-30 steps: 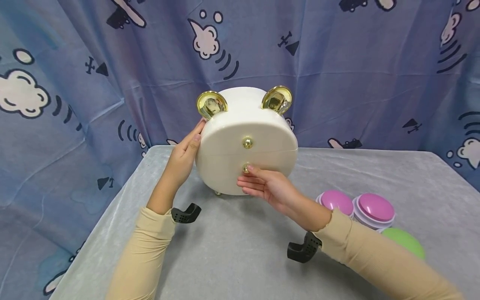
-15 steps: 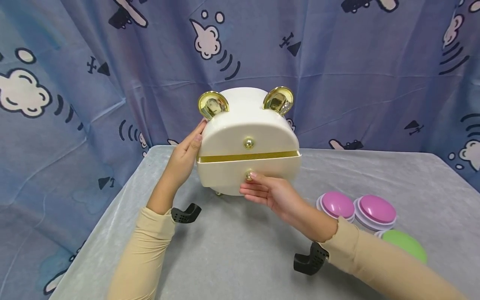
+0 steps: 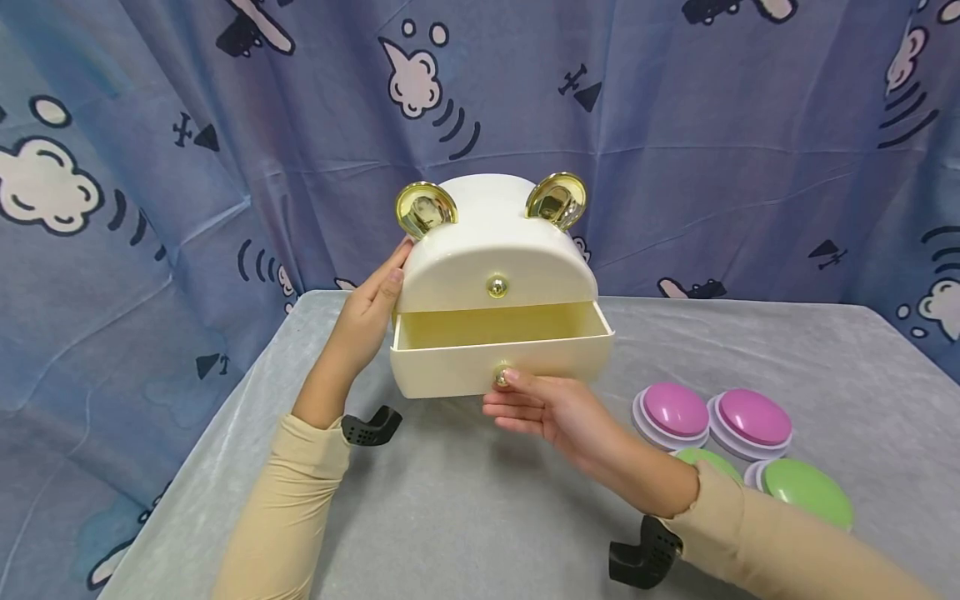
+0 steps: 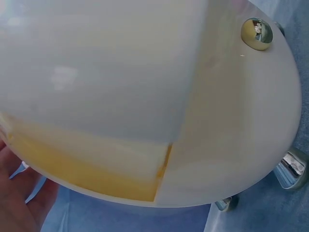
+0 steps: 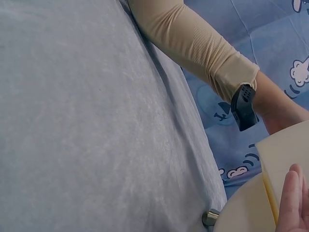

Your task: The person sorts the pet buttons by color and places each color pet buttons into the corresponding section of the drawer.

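Observation:
A round white drawer box (image 3: 487,208) with two gold ear-like pieces (image 3: 424,210) stands on the table in the head view. Its lower drawer (image 3: 442,372) is pulled partway out, and the part of its inside that shows holds nothing. With thumb and fingers, my right hand (image 3: 551,408) pinches the lower gold knob (image 3: 500,377). The upper drawer stays closed above, with its own gold knob (image 3: 497,287). My left hand (image 3: 367,312) lies with extended fingers against the box's left side, just below the left ear. In the left wrist view, those fingers (image 4: 41,200) show at the box's edge.
To the right, by my right forearm, sit several dome-topped round things with pale bases: pink domes (image 3: 675,408) and green domes (image 3: 810,492). A grey cloth covers the table (image 3: 450,517). Behind it hangs a blue patterned curtain (image 3: 637,167).
The lower drawer, closed a second ago, has slid out toward me with my right hand on its knob. My left hand stays at the box's side.

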Demonstrator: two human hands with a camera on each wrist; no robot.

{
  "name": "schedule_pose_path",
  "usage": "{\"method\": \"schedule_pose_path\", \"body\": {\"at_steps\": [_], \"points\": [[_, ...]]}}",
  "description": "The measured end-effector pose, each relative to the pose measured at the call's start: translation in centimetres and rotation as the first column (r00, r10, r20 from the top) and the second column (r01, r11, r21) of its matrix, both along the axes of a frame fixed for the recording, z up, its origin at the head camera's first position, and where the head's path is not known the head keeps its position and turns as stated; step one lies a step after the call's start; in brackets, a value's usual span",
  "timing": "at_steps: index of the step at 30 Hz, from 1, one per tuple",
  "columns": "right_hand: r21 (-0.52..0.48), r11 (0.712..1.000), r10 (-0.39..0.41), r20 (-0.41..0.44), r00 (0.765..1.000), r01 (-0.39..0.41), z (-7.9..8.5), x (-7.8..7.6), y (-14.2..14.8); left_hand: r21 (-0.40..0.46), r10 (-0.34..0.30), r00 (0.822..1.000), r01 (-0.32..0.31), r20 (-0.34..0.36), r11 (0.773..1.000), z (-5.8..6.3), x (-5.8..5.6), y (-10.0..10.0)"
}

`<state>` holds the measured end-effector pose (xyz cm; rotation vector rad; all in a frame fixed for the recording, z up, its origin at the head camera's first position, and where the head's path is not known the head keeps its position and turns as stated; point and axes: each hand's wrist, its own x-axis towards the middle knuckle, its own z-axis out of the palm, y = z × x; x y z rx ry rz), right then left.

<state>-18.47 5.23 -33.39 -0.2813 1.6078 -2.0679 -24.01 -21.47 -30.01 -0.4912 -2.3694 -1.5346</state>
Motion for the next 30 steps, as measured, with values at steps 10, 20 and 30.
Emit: {"method": "schedule_pose_path", "body": {"at_steps": [10,20,30], "points": [[0.001,1.0,0.028,0.0,1.0,-0.028,-0.1,1.2,0.7,0.007,-0.023,1.0,0.023,-0.006,1.0,0.0,-0.1,-0.1],[0.012,0.999,0.049,-0.003,0.999,-0.049,0.0,2.4,1.2,0.007,-0.039,0.999,0.039,-0.002,0.999,-0.1,-0.2,-0.2],[0.002,0.998,0.067,0.013,0.998,-0.067,-0.4,3.6,1.6,0.002,-0.05,0.999,0.05,0.001,0.999,0.0,-0.2,-0.2]]}}
